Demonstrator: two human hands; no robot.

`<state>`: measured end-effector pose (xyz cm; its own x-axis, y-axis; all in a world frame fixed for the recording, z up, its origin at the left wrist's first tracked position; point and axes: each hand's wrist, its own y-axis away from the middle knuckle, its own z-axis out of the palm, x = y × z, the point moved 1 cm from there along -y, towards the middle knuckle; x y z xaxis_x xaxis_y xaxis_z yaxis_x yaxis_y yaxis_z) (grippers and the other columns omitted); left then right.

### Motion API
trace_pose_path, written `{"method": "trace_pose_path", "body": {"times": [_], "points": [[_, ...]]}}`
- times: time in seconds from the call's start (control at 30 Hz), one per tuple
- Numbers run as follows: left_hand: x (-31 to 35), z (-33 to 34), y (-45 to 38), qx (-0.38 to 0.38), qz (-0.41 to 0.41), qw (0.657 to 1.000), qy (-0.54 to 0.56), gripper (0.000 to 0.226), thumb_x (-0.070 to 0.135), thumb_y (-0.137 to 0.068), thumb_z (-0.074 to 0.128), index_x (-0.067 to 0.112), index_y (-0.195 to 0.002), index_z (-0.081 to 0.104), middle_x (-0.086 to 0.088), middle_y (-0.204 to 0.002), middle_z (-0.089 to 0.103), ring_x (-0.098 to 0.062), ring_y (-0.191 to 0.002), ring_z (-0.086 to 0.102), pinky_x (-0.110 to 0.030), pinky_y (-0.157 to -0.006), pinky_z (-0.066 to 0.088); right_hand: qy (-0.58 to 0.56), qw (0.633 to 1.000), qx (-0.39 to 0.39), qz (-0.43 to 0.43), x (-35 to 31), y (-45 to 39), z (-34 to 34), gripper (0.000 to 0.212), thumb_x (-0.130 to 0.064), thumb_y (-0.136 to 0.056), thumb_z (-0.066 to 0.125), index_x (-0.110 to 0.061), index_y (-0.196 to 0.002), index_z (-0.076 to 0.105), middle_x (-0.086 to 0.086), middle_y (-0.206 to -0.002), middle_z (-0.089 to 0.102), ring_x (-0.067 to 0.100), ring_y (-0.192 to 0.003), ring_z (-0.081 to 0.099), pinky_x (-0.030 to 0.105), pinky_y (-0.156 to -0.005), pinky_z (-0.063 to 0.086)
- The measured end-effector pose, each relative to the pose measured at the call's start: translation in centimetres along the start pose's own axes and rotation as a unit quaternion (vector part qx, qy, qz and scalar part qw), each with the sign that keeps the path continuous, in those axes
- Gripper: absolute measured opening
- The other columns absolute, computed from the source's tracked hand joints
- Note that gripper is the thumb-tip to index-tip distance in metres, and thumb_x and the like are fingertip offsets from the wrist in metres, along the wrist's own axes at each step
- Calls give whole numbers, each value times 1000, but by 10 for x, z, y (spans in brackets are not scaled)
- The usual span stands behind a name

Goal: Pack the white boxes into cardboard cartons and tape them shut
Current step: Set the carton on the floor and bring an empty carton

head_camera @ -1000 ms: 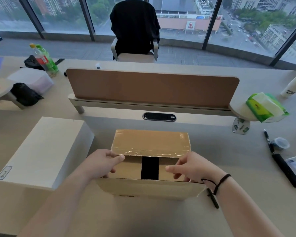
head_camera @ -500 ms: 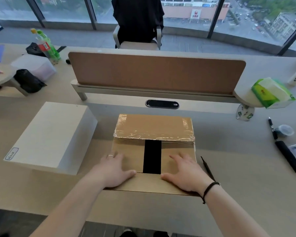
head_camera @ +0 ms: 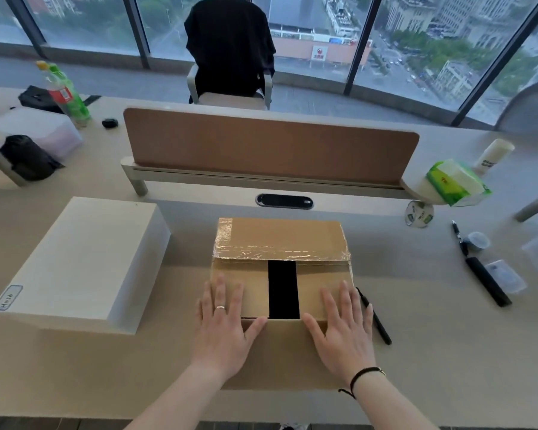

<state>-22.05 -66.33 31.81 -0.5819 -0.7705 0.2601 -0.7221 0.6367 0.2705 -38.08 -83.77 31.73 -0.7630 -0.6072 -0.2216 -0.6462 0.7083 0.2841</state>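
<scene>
Brown carton (head_camera: 280,274) in the middle of the desk (head_camera: 106,367), left hand (head_camera: 222,321) and right hand (head_camera: 342,327) spread wide and flat on its top flaps, big white box (head_camera: 81,262) just left of it, tape roll (head_camera: 419,214) far right

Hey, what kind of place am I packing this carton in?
Likely a high-rise office: a shared desk with a divider screen, an office chair opposite, and floor-to-ceiling windows over city streets.
</scene>
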Motion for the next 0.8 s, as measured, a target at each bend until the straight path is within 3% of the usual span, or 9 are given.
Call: {"method": "trace_pose_path", "body": {"times": [0.17,0.37,0.47,0.53,0.67,0.8], "points": [[1,-5,-1,-20,-8,1000,-21,87,82,-89,7,35,-161,-5,-10,-164,-29,-30,-152,-27,-53,-122,-15,19,1000,-22,-5,-3,-3,-6,76,-77,-93,9,-41,-159,-4,-2,-166,-25,15,-148,-33,50,-120,-22],[15,-15,-18,-15,-24,999,-20,90,82,-86,9,33,-161,5,-11,-164,-30,-29,-152,-26,-53,-122,-15,4,996,-46,-78,-22,-34,-29,74,-75,-95,14,-41,-160,6,-11,-169,-5,10,-154,-16,43,-124,-13],[22,-18,-29,-17,-32,999,-29,94,85,-86,20,32,-161,4,-12,-166,-22,-32,-153,-23,-54,-124,-9,-2,992,-56,-116,-29,-52,-41,74,-73,-96,23,-41,-160,5,-9,-169,2,11,-155,-7,39,-125,-7],[25,-19,-36,-25,-35,999,-26,101,88,-81,32,32,-161,5,-12,-168,-18,-34,-153,-23,-53,-124,-7,-13,991,-28,-129,-31,-62,-51,74,-71,-97,30,-38,-160,9,-6,-169,9,16,-156,1,39,-125,-2],[30,-24,-50,-34,-28,998,-34,115,93,-69,43,40,-158,-8,-7,-164,-31,-31,-150,-30,-53,-123,-10,-54,981,67,-172,-35,-87,-75,74,-67,-97,38,-34,-159,15,-5,-167,19,19,-156,10,43,-127,9],[42,-33,-63,-39,-31,998,-26,110,90,-73,46,43,-157,-8,-6,-164,-30,-32,-150,-29,-56,-122,-6,-35,976,96,-193,-39,-126,-94,76,-64,-97,41,-33,-160,11,-6,-168,13,21,-156,5,48,-127,4]]}}
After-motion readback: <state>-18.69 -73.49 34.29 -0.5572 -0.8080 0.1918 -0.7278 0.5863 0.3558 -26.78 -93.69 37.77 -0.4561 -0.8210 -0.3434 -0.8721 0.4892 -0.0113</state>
